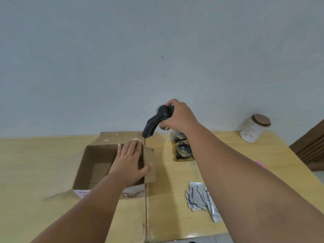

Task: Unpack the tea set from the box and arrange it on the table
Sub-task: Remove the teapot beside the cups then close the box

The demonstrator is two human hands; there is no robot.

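An open cardboard box [91, 160] sits on the wooden table [35, 172], and what I can see of its inside looks bare. My left hand [130, 162] lies flat over the box's right wall, thumb hooked on the outer flap. My right hand [178, 116] holds a clear glass teapot [164, 134] with a black lid and black handle in the air, above and right of the box. Below that hand, small glass cups [183, 149] stand in a group on the table, partly hidden by my forearm.
A white jar with a brown lid [254, 128] stands at the table's back right corner. Blue-and-white paper packets [201, 199] lie near the front right. A pink item [261, 163] sits at the right edge. A brown slatted piece of furniture [312, 146] stands beyond the right edge.
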